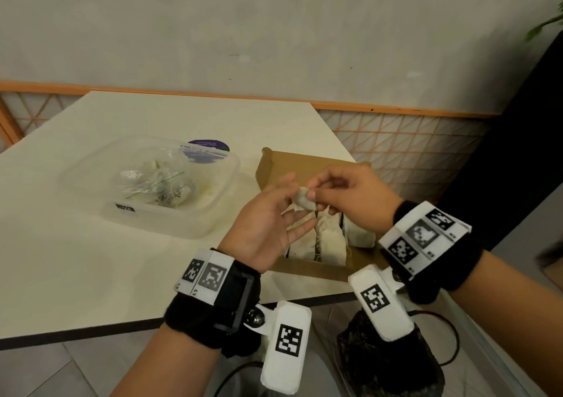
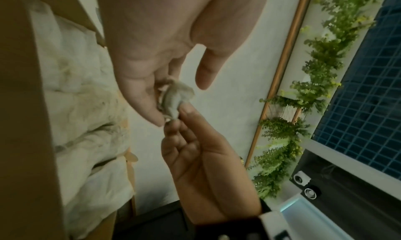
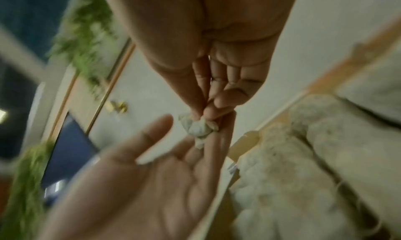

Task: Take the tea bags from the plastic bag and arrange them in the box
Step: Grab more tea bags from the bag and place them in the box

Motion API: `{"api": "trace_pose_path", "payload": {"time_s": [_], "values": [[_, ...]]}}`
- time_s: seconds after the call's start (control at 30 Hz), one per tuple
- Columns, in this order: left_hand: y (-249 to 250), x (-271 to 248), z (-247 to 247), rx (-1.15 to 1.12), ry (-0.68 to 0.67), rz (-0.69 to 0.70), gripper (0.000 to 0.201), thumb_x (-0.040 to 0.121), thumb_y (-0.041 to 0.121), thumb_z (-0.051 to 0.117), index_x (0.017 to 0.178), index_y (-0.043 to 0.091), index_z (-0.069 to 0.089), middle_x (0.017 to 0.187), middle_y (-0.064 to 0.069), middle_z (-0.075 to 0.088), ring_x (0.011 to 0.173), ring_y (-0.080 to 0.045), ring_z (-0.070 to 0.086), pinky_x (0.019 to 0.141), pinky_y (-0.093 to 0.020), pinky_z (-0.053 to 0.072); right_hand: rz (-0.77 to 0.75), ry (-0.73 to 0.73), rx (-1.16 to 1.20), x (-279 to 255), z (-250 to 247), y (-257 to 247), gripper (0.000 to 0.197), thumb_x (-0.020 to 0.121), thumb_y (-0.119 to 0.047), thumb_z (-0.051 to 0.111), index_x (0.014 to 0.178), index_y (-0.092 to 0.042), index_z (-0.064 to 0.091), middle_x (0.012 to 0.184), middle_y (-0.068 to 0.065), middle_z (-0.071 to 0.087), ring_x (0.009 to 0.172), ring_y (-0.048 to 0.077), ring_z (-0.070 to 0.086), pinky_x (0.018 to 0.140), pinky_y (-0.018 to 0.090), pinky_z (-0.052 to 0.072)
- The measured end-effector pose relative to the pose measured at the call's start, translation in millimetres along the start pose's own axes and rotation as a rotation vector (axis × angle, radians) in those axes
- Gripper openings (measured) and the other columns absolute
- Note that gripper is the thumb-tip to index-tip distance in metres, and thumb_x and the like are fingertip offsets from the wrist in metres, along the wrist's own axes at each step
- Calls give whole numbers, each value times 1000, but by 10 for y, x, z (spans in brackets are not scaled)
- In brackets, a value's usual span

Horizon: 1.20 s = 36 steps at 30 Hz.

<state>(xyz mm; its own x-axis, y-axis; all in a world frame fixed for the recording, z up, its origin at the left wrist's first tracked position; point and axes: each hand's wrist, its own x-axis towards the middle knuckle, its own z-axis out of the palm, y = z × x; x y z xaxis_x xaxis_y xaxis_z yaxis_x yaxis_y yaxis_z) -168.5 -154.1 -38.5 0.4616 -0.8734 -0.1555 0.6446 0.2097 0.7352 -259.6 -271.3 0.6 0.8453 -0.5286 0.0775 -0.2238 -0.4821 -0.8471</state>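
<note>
A small crumpled tea bag (image 1: 303, 200) is held over the brown cardboard box (image 1: 304, 267). My right hand (image 1: 313, 194) pinches it between thumb and forefinger. My left hand (image 1: 289, 206) lies palm up beneath it, fingers straight and touching the bag, thumb apart. The left wrist view shows the tea bag (image 2: 175, 99) against my left fingers (image 2: 143, 98), with the right hand (image 2: 184, 114) pinching it. Several pale tea bags (image 1: 330, 239) stand in rows in the box. The clear plastic bag (image 1: 152, 180) lies crumpled in a plastic tub (image 1: 170, 223) to the left.
The box sits at the near right corner of the cream table (image 1: 91, 259), close to the front edge. A round purple label (image 1: 208, 146) lies behind the tub. An orange lattice rail (image 1: 411, 153) runs behind. A dark bag (image 1: 380, 360) and cables are below the table edge.
</note>
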Motion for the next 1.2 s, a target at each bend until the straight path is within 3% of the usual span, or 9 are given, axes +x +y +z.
{"api": "trace_pose_path", "payload": {"time_s": [0.1,0.23,0.33,0.43,0.5,0.73,0.93,1.07,1.2], "values": [[-14,21,-19,25,46,53,42,88,3,59,125,21,52,82,-4,69,73,-17,63,65,-25,57,124,-10,405,-63,-85,49,8,82,1,62,83,-7,63,65,4,61,54,7,56,50,15,48],[-38,79,23,175,95,103,38,83,2,65,120,8,59,94,-12,64,67,-12,56,52,-16,50,213,19,611,-158,-104,131,8,84,0,59,80,-6,61,63,4,60,55,9,58,53,17,51],[-30,123,64,343,142,163,14,83,3,67,95,10,67,85,-5,65,60,-5,56,56,-16,48,212,81,417,-198,-106,198,4,87,-15,61,90,-14,62,82,4,65,75,13,61,68,23,53],[-6,150,81,522,107,209,12,82,4,68,83,16,69,74,2,65,64,-4,57,60,-16,45,130,114,143,-185,-153,193,38,77,-40,67,111,-27,58,106,-3,61,97,10,59,85,28,49],[9,139,100,637,54,230,12,81,2,69,82,14,70,67,7,65,60,2,57,58,-11,44,53,67,93,-176,-155,127,53,70,-44,71,118,-28,54,102,-5,59,92,7,59,85,25,48],[154,125,66,763,74,308,29,73,-5,74,90,16,66,79,-5,68,69,-10,64,70,-21,50,39,9,76,-111,-171,109,15,76,-7,72,89,-11,67,71,3,64,66,13,59,76,31,49],[233,58,-19,794,24,273,46,72,-10,72,108,15,60,76,-2,73,77,-18,68,81,-32,53,25,-156,-111,-55,-64,-10,19,74,-22,76,89,-13,69,75,-1,65,66,5,56,69,20,44],[210,-27,-168,601,217,345,40,79,-5,68,114,13,59,95,3,68,80,-4,63,65,-14,47,81,-173,-117,40,19,-10,11,78,-12,72,86,-9,66,63,-5,62,49,-1,52,52,11,43],[66,-122,-433,445,357,291,37,85,-6,57,115,16,59,117,3,63,106,-11,56,87,-27,43,212,-252,92,124,97,36,15,80,-1,67,89,-9,58,78,6,66,63,13,61,59,16,54]]}}
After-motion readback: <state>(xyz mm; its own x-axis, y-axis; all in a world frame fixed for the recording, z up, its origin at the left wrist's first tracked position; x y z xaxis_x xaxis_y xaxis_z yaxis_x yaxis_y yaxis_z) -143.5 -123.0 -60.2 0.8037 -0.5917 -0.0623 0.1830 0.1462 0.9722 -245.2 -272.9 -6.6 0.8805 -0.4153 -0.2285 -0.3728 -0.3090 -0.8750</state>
